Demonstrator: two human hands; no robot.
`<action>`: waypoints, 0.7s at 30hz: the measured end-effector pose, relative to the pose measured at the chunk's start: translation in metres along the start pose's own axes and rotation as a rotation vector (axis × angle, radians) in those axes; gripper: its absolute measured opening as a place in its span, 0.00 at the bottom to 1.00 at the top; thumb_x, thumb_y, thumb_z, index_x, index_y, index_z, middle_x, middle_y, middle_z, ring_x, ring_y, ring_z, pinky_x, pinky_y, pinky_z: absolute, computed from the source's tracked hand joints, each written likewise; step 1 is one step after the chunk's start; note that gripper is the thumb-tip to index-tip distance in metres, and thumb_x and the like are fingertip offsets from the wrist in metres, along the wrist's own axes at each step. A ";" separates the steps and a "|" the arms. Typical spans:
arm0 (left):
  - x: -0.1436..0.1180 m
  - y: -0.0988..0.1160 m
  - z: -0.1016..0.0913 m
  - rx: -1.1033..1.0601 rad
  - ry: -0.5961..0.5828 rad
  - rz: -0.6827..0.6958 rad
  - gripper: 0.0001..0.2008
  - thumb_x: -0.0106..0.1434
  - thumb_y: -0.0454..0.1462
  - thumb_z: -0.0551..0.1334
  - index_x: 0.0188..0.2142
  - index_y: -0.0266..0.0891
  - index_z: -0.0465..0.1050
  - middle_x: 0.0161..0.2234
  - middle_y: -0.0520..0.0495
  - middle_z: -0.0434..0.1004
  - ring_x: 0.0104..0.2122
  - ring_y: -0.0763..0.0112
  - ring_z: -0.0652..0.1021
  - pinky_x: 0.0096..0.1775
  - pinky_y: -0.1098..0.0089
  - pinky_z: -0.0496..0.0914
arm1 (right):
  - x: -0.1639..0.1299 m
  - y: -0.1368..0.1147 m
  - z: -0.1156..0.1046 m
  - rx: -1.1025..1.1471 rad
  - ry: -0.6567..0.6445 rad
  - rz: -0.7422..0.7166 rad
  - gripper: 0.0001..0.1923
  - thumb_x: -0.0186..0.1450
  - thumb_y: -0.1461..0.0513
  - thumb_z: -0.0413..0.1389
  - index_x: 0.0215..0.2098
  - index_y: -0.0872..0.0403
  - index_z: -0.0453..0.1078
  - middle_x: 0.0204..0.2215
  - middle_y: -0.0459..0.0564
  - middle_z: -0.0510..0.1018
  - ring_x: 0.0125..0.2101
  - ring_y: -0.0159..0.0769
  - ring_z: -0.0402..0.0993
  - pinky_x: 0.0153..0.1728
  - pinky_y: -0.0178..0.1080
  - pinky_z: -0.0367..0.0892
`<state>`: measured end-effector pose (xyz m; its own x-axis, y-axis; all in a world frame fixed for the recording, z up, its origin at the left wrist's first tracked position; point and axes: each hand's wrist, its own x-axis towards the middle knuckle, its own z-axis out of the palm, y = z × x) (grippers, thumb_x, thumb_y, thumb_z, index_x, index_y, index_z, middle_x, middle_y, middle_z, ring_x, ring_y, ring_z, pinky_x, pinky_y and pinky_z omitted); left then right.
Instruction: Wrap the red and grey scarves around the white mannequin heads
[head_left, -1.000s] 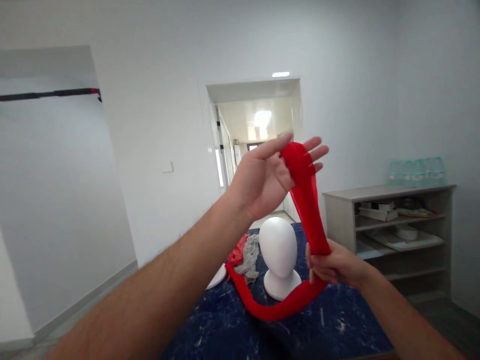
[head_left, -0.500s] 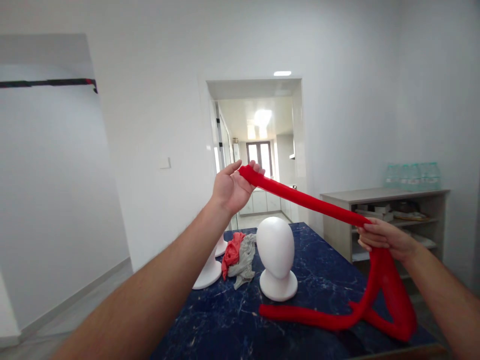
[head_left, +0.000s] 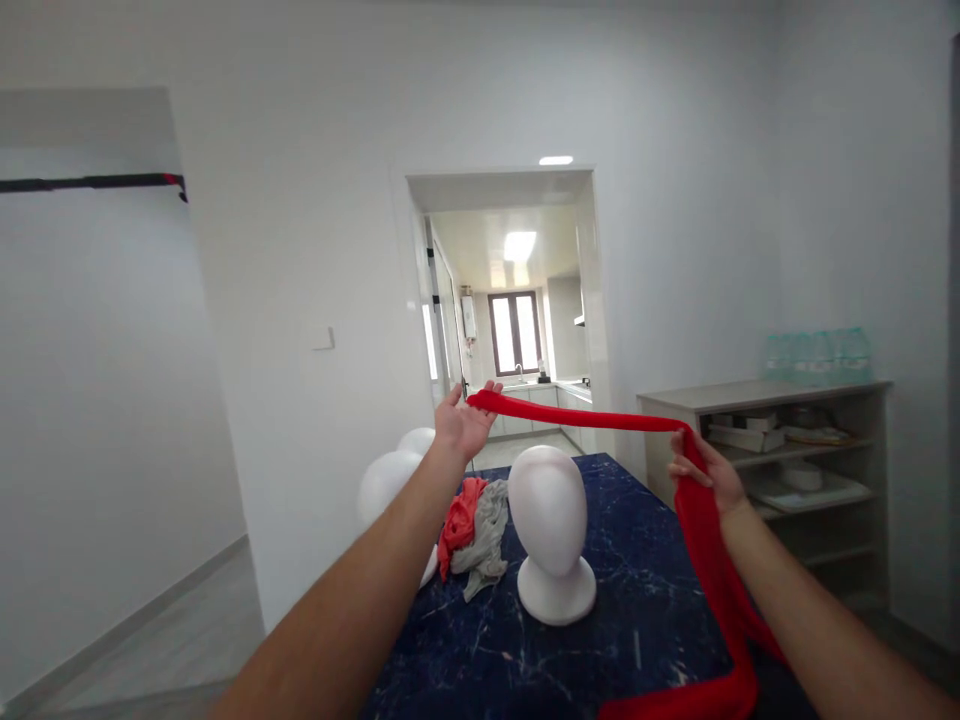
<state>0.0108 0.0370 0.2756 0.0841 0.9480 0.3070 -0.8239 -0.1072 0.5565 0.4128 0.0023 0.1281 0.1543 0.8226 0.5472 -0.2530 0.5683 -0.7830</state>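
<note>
A long red scarf (head_left: 585, 418), folded into a narrow band, stretches nearly level between my two hands above a white mannequin head (head_left: 549, 520). My left hand (head_left: 466, 425) is raised palm up, with one end of the scarf held at its fingers and the thumb apart. On the right, my right hand (head_left: 709, 472) is closed round the band farther along. From there the rest of the scarf hangs down, and its lower part lies along the table's near edge. The mannequin head stands upright on its round base, bare, touched by neither hand.
The dark blue marbled table (head_left: 630, 570) carries a coral cloth (head_left: 461, 520) and a grey cloth (head_left: 484, 545), crumpled together. More white mannequin heads (head_left: 386, 485) stand behind my left forearm. At right is a shelf unit (head_left: 765, 395) with water bottles (head_left: 817, 357) on top.
Both hands have come lower, and my right hand has moved left. The band between them has gone from sloping to nearly level. The hanging part has shifted left and nearer me.
</note>
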 end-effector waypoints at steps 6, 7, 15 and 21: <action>0.035 -0.024 -0.052 0.014 0.354 0.077 0.18 0.77 0.43 0.54 0.57 0.35 0.70 0.43 0.37 0.82 0.40 0.65 0.84 0.43 0.69 0.79 | 0.020 0.037 0.048 0.215 -0.077 0.140 0.15 0.70 0.46 0.58 0.42 0.47 0.76 0.24 0.42 0.80 0.16 0.29 0.50 0.30 0.37 0.74; 0.037 -0.029 -0.061 0.009 0.404 0.086 0.17 0.77 0.43 0.54 0.57 0.36 0.70 0.43 0.39 0.81 0.39 0.67 0.83 0.42 0.70 0.78 | 0.023 0.045 0.054 0.267 -0.093 0.191 0.14 0.69 0.48 0.60 0.42 0.48 0.77 0.18 0.40 0.74 0.16 0.30 0.54 0.30 0.36 0.74; 0.009 -0.071 -0.140 -0.037 0.622 0.130 0.11 0.76 0.43 0.55 0.46 0.40 0.73 0.43 0.47 0.77 0.41 0.68 0.81 0.45 0.66 0.78 | 0.002 0.116 0.067 0.507 -0.072 0.593 0.11 0.74 0.60 0.54 0.50 0.52 0.76 0.13 0.36 0.64 0.12 0.26 0.55 0.27 0.30 0.76; -0.045 -0.094 -0.181 -0.029 0.598 0.182 0.11 0.73 0.36 0.55 0.43 0.40 0.77 0.44 0.44 0.82 0.47 0.66 0.83 0.55 0.66 0.75 | -0.052 0.153 0.051 0.309 -0.043 0.846 0.10 0.73 0.58 0.56 0.42 0.53 0.78 0.10 0.35 0.58 0.12 0.26 0.57 0.22 0.29 0.71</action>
<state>-0.0172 0.0588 0.0697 -0.3803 0.9200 -0.0947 -0.8111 -0.2826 0.5121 0.3177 0.0455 -0.0046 -0.2342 0.9589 -0.1604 -0.5119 -0.2619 -0.8181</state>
